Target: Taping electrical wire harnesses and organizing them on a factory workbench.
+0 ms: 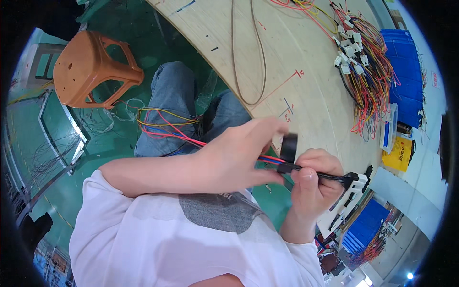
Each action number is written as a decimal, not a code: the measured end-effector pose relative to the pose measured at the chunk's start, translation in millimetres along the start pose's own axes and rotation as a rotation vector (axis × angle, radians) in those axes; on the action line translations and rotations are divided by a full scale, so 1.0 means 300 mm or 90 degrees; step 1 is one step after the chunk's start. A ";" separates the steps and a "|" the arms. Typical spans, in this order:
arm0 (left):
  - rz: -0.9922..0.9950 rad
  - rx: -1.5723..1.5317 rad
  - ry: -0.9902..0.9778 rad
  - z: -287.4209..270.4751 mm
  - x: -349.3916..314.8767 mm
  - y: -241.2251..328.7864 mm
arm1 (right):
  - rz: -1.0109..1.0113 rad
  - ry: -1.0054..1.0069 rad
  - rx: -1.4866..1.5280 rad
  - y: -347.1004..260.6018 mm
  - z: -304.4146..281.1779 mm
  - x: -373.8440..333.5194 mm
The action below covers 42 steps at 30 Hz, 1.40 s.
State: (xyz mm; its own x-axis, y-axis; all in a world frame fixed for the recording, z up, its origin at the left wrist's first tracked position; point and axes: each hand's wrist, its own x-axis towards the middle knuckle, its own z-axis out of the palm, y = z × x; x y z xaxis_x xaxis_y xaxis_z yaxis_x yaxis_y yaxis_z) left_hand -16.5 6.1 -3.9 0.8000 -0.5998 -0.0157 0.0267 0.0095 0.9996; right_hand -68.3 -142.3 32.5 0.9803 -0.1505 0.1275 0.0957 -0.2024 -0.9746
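My right hand [315,182] pinches a wire harness [332,177] between thumb and fingers. The part under and beyond that hand is wrapped in black tape and ends in a white connector [356,182]. A small roll of black tape [289,147] stands on the harness just left of my right fingers, its strip reaching the wires. My left hand [234,158] arches over the wires with thumb and fingers apart, fingertips close to the roll; whether they touch it I cannot tell. Loose red, blue and yellow wires [167,126] run out past my left hand over my knees.
The wooden table [287,57] bears red and black marks and a brown cord loop [264,71]. At its far right lies a bundle of wires with white connectors [351,48], near blue bins [404,71] and a yellow packet [399,154]. An orange stool [91,71] stands left.
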 end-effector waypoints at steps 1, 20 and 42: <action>-0.097 0.048 -0.106 -0.013 0.017 -0.017 | -0.003 0.020 -0.022 -0.003 0.005 -0.001; 0.167 -0.109 -0.131 -0.049 0.001 -0.027 | 0.014 0.093 -0.012 -0.023 -0.021 -0.026; 0.035 -0.198 0.066 0.008 -0.028 -0.041 | 0.081 0.078 0.072 -0.031 0.008 0.010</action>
State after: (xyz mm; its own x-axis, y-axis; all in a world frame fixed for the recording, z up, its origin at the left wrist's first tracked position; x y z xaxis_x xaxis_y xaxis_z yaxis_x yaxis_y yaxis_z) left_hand -25.0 9.2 -16.0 0.8617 -0.5071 0.0194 0.1509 0.2925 0.9443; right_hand -65.9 -138.6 41.4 0.9580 -0.2864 0.0168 -0.0019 -0.0648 -0.9979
